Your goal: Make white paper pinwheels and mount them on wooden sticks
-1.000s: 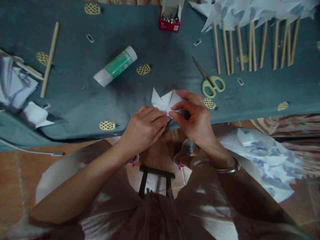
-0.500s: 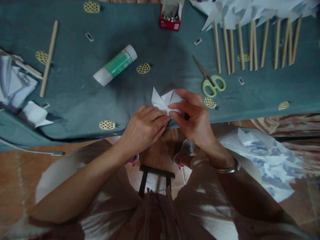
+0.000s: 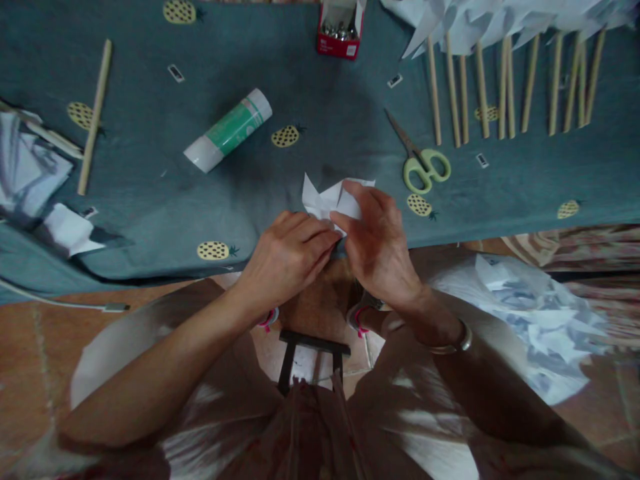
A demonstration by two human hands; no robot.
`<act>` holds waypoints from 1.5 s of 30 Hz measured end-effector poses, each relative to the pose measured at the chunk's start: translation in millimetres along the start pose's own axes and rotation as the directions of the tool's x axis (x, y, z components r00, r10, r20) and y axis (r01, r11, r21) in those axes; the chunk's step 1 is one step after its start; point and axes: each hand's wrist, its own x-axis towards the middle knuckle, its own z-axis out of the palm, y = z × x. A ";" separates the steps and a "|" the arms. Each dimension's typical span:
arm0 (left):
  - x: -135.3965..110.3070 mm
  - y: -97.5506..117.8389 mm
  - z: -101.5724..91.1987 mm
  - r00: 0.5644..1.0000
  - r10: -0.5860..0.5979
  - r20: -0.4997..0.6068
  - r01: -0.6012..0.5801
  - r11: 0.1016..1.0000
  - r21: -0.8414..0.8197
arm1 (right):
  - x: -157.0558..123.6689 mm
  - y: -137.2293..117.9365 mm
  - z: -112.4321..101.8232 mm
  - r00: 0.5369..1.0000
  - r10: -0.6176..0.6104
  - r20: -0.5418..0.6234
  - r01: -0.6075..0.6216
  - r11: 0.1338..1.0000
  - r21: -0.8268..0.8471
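A white paper pinwheel (image 3: 325, 199) with pointed, partly folded corners is at the front edge of the cloth-covered table. My left hand (image 3: 295, 250) grips its lower left side, fingers bent and pressed together; the fingertips are partly hidden. From the right, my right hand (image 3: 376, 237) holds the same paper, thumb near its middle and fingers over the upper right part. Green-handled scissors (image 3: 427, 170) lie just right of my right hand. To the upper left rests a large white and green glue stick (image 3: 230, 130).
A red box (image 3: 338, 47) of small shiny metal pieces stands at the back. White paper pinwheels (image 3: 500, 23) on wooden sticks lie back right. A loose wooden stick (image 3: 95, 117) and folded papers (image 3: 30, 163) lie left. A bag of white paper pieces (image 3: 540, 327) is low at right.
My right hand has shifted slightly left over the paper, its thumb now nearer the middle, and more of the upper right corner shows. My left hand stays in place.
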 end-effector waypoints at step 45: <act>8.7 -17.2 -6.9 0.996 0.010 -0.088 0.004 0.988 0.158 | -4.3 28.0 -12.2 0.969 0.153 -0.193 -0.128 0.982 0.136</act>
